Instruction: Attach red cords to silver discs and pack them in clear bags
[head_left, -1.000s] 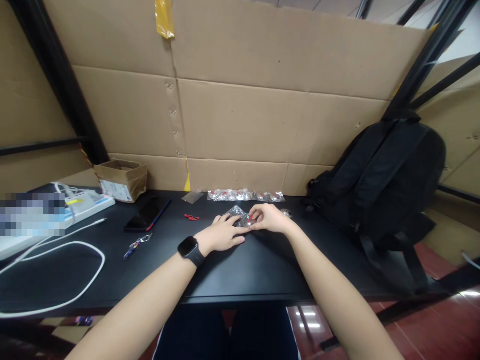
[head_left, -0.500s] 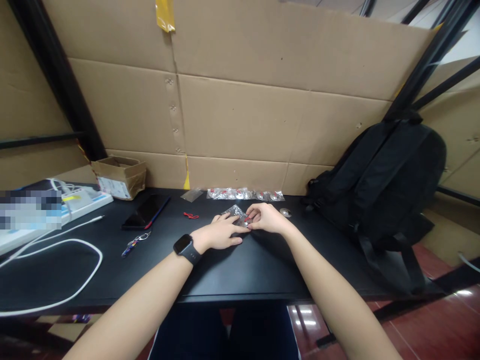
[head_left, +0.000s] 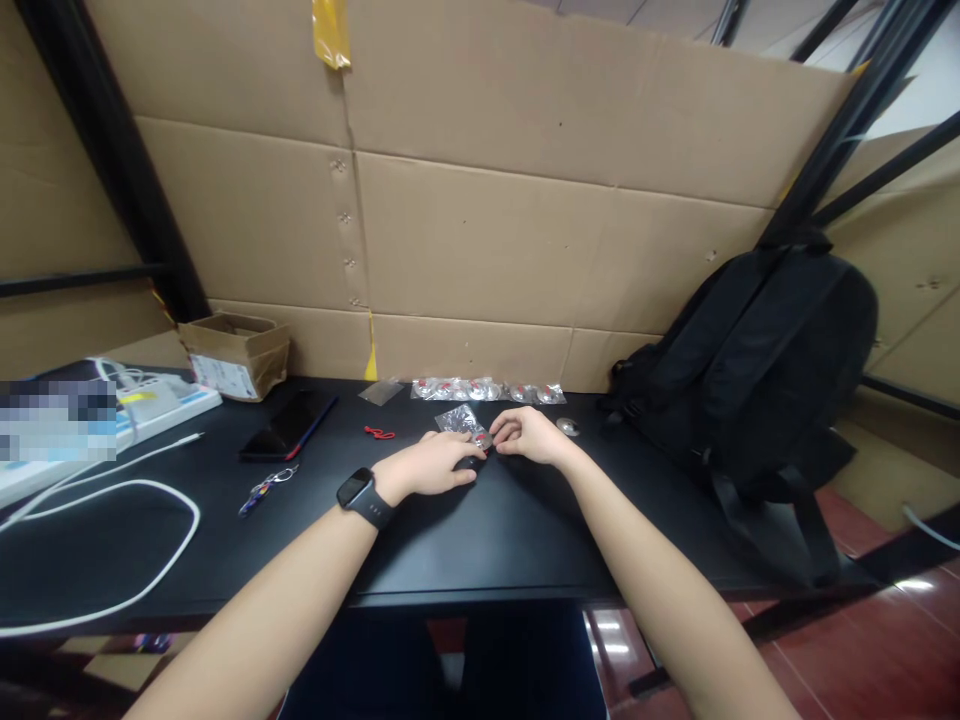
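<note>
A small clear plastic bag [head_left: 459,420] lies on the black table between my hands, with a round metallic disc [head_left: 481,439] bearing a red part at its near end. My left hand [head_left: 433,466], with a dark watch on the wrist, rests against the bag's near left side, thumb and fingers apart. At the right edge of the bag, my right hand [head_left: 529,437] has its fingers bent into a pinch near the disc. Whatever its fingertips grip is too small to make out. Another round disc [head_left: 568,427] lies just right of that hand.
Several bagged discs [head_left: 480,389] form a row along the cardboard wall. Left of them lie a flat clear bag [head_left: 381,391] and red cord [head_left: 379,433]. Farther left are a phone [head_left: 289,426], keychain [head_left: 266,490], white cable [head_left: 196,510] and box [head_left: 238,355]. A black backpack [head_left: 757,370] stands right.
My left hand has drawn slightly left and toward me, uncovering more of the bag and disc. The right hand has stayed near the bag's edge. The view has shifted slightly.
</note>
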